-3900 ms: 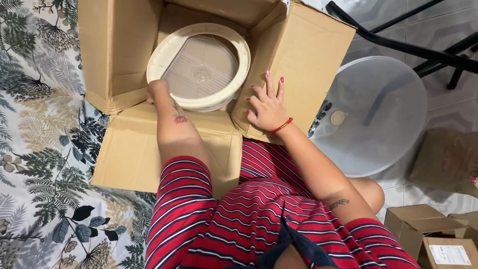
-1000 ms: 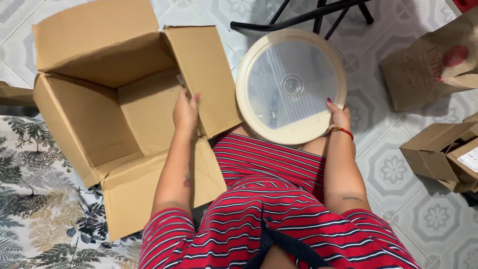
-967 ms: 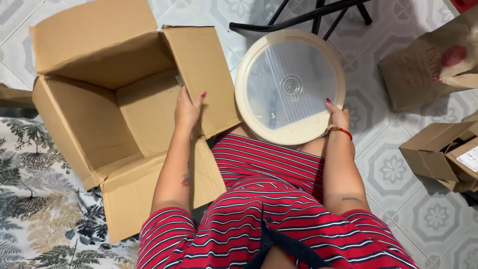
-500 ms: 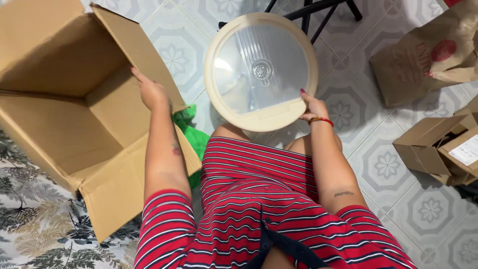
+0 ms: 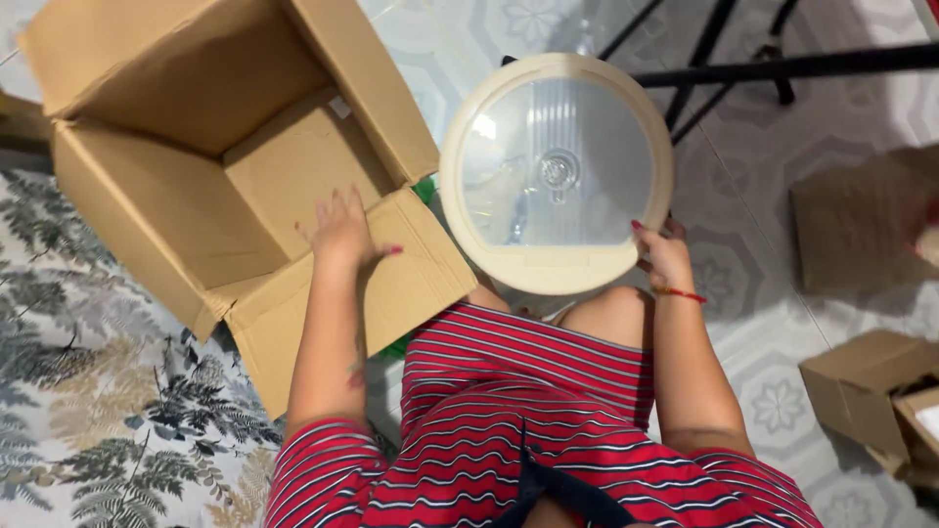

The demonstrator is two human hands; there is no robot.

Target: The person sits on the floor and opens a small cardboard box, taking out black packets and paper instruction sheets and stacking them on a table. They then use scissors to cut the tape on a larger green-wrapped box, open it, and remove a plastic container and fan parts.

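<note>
My right hand (image 5: 663,256) grips the lower right rim of a round cream-framed lid with a clear ribbed centre (image 5: 556,173), held up in front of my knees. My left hand (image 5: 342,230) rests with spread fingers on the near flap of a large open cardboard box (image 5: 176,186) lying at the left. The inside of the box looks bare. I wear a red striped garment (image 5: 509,411).
A leaf-patterned mat (image 5: 108,420) lies under the box at the left. Black stand legs (image 5: 743,68) cross the tiled floor at the top right. A brown paper bag (image 5: 861,225) and small cardboard boxes (image 5: 880,401) sit on the right. Something green (image 5: 423,189) shows beside the box.
The round lid came out of the box and moved right in my right hand. My left hand shifted from the box's side flap onto its near flap; the box swung left.
</note>
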